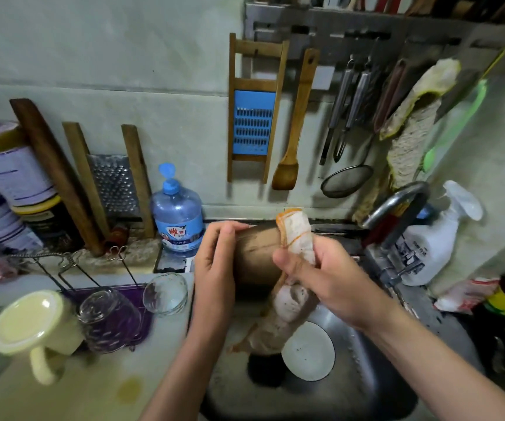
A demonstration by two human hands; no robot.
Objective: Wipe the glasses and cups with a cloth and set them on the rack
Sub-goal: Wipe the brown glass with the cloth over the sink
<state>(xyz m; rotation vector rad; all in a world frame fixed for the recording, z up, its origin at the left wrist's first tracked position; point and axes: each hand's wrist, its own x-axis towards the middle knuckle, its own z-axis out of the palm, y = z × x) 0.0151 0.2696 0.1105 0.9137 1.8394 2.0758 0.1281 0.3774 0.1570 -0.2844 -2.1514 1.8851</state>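
The brown cup [255,253] is lying on its side in the air above the sink [366,375], held between the two hands. The left hand [215,262] is gripping its left end, with the fingers curled over the top of the rim and the palm covering that end. The right hand [321,275] is closing around a cloth [296,235] at the cup's right end, with the thumb pressing the cloth from the front and the fingers wrapping it behind. The upper part of the cloth is standing up over the cup's end and touching it, and the lower part is hanging down toward the sink, in front of a round white plate [309,350] lying in the steel basin. The cup is looking like a plain cylinder with a smooth brown wall and a thin line running along its side; whether it is glass or plastic I cannot tell. The cloth is soft and white, with an orange stitched border and grey-brown stains. To the left, on the counter, a thin wire rack [63,268] is standing with a purple tray [143,317] under it. A cream mug [32,323] is resting there upside down, showing its flat base, with the handle pointing down. Just beside it a clear patterned glass [108,320] is sitting mouth down, and another clear glass [165,294] is sitting at the tray's right edge, near the left hand's wrist.
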